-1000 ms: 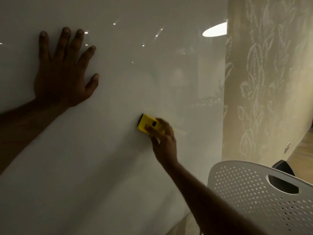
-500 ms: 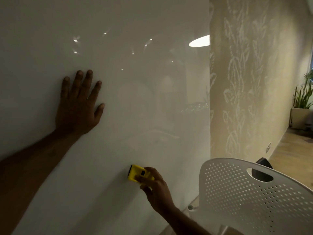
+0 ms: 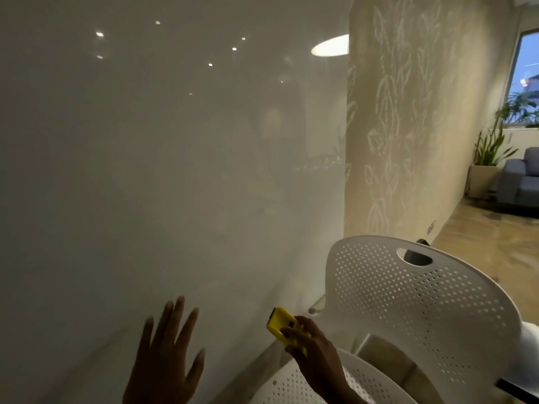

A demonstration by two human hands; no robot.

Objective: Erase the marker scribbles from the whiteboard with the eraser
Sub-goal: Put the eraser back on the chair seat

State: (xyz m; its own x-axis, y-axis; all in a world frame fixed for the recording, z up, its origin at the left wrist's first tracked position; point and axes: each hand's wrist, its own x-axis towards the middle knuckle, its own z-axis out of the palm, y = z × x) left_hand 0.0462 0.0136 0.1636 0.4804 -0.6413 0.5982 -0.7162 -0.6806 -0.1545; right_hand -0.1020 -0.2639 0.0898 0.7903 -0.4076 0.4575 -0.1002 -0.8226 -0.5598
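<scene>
A large glossy whiteboard (image 3: 175, 170) fills the left and middle of the head view; I see no marker scribbles on it, only reflected ceiling lights. My right hand (image 3: 316, 357) grips a yellow eraser (image 3: 281, 325) near the board's lower right corner, at the bottom of the view; whether it touches the board I cannot tell. My left hand (image 3: 166, 357) is at the bottom of the view with fingers spread straight, in front of the lower board; contact with the board is unclear.
A white perforated chair (image 3: 408, 304) stands close at the lower right, beside my right arm. Right of the board is a beige wall with a leaf pattern (image 3: 408, 126). Farther right are a wooden floor, potted plants (image 3: 490, 150), a blue sofa (image 3: 522, 182) and a window.
The view has swung up and to the right, so both hands now sit low in it. My right hand has moved down with the eraser toward the board's lower right corner. My left hand has dropped lower.
</scene>
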